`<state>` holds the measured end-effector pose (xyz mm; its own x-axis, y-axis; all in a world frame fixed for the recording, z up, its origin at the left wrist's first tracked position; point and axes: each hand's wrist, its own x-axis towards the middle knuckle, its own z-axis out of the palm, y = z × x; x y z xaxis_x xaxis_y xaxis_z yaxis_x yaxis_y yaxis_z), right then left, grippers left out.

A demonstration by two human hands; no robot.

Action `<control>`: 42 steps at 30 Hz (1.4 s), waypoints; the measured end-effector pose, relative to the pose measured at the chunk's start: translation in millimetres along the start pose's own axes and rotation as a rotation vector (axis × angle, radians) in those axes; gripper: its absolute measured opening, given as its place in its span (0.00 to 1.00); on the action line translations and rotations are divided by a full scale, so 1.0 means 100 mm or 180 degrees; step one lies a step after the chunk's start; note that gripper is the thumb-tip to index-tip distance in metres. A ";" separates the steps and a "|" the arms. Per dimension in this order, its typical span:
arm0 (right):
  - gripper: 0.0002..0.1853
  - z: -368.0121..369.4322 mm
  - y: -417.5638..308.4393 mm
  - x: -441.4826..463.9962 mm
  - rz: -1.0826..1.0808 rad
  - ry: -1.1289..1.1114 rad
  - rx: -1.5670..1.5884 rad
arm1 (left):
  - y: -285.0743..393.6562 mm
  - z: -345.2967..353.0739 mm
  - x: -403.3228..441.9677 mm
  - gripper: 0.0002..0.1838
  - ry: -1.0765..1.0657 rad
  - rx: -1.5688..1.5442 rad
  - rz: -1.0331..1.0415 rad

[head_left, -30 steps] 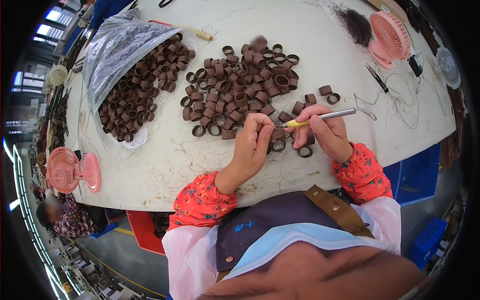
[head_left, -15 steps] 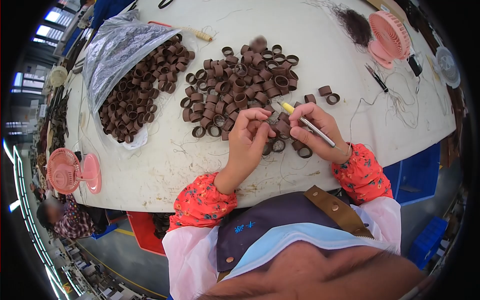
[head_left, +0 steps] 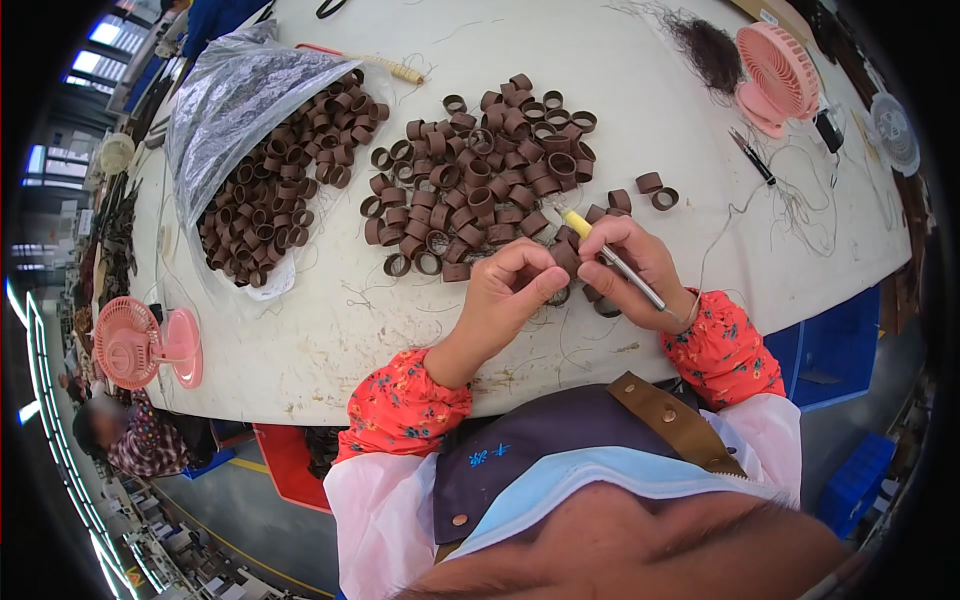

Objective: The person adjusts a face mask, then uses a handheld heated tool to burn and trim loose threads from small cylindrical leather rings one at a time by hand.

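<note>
My left hand (head_left: 505, 295) is closed, its thumb and fingertips pinched at the edge of a brown leather-like ring (head_left: 566, 258). Between the thumb and fingers of my right hand (head_left: 635, 265) is a corded pen-like tool (head_left: 632, 278) with a silver handle and a yellow collar. Its thin tip points up and left, over the edge of the ring pile. Just beyond my hands lies the heap of brown rings (head_left: 480, 200), many on their sides. My fingers partly hide the pinched ring.
A clear plastic bag (head_left: 230, 105) spills more brown rings at the left. Pink fans stand at the far right (head_left: 778, 75) and near left (head_left: 130, 342). Tweezers (head_left: 752, 157), a loose cord (head_left: 738, 210) and dark thread (head_left: 708, 50) lie on the white table (head_left: 420, 355). Another person (head_left: 145, 440) sits at lower left.
My left hand has moved down and right, closer to my right hand, with the pinched ring now between them. The pen-like tool has shifted slightly down and left.
</note>
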<state>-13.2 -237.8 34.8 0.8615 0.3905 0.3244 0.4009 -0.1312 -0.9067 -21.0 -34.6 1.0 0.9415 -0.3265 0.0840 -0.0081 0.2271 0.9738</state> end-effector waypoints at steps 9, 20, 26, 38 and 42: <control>0.12 -0.04 -0.05 -0.02 0.0881 -0.0109 0.1275 | 0.06 0.04 0.01 0.03 0.0061 -0.0456 -0.0043; 0.12 -0.01 -0.08 0.03 0.0762 0.0126 0.1226 | 0.05 0.01 0.01 0.02 0.0128 -0.0924 -0.0248; 0.13 -0.10 -0.11 0.03 0.0324 0.0304 0.0892 | 0.03 -0.04 0.01 0.03 0.0530 -0.0345 -0.0126; 0.12 -0.09 0.00 -0.02 0.0294 -0.0017 0.1297 | 0.04 -0.02 0.00 0.04 0.0551 -0.0352 -0.0176; 0.12 -0.09 0.02 -0.02 0.0270 -0.0042 0.1227 | 0.04 -0.02 -0.01 0.04 0.0556 -0.0383 -0.0198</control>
<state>-11.1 -246.7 35.2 0.8814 0.4051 0.2427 0.1798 0.1874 -0.9657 -21.1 -31.9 4.4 0.9831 -0.1817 -0.0234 0.0821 0.3228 0.9429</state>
